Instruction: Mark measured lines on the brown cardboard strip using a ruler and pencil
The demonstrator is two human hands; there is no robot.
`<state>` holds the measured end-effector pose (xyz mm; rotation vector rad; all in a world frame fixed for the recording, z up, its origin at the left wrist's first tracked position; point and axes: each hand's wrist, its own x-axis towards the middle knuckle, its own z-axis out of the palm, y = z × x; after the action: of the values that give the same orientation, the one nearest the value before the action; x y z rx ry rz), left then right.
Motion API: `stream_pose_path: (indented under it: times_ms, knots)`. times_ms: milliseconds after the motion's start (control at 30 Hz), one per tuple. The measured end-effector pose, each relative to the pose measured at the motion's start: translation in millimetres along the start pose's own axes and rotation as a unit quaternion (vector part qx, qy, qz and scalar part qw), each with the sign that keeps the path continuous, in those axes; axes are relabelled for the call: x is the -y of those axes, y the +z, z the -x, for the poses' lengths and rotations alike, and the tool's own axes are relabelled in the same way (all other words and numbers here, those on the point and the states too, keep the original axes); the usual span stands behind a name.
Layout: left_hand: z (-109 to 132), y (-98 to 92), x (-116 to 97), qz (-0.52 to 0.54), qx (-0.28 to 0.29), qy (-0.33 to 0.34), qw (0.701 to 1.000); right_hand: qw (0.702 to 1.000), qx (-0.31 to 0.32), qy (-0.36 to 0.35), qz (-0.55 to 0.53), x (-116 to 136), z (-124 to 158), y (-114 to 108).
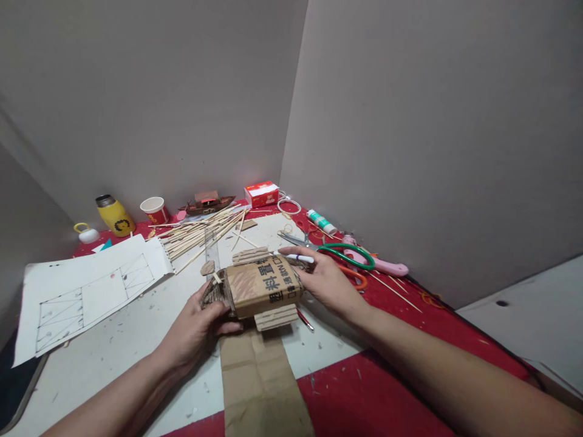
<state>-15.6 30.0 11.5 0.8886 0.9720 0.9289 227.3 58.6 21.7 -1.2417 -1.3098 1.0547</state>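
Observation:
A boxy cardboard model [255,288] with printed black characters and brown scribbles is held above the table between my two hands. Corrugated flaps [276,317] stick out from its long sides. My left hand [203,321] is closed around its left end, where small cardboard pieces are attached. At the right end, my right hand [324,276] grips the model. A white pen with a purple band [298,257] lies along that hand's fingers; its tip is hard to make out. Below the model is a long folded cardboard strip [262,382].
Left lies a sheet with truss drawings [98,291]. Behind are wooden sticks [204,233], a yellow bottle [115,217], a paper cup [155,210], a model boat [207,203] and a tissue pack [262,194]. Green-handled scissors [348,255] and a glue tube [321,222] lie right, near the wall.

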Motion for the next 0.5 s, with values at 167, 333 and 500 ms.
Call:
stream_pose_path:
  times_ms: [167, 333, 500]
  knots:
    - [-5, -1.9, -7, 0.053, -0.040, -0.027, 0.997, 0.998, -0.048, -0.034, 0.003, 2, 0, -4]
    - [-9, -9.9, -6, 0.102, -0.043, -0.036, 0.993, 0.967, -0.135, -0.201, -0.085, 10, 9, -14]
    - [-10, -12.2, -4, 0.107, -0.036, -0.047, 0.992, 0.950, -0.026, -0.224, -0.215, 24, 23, -21]
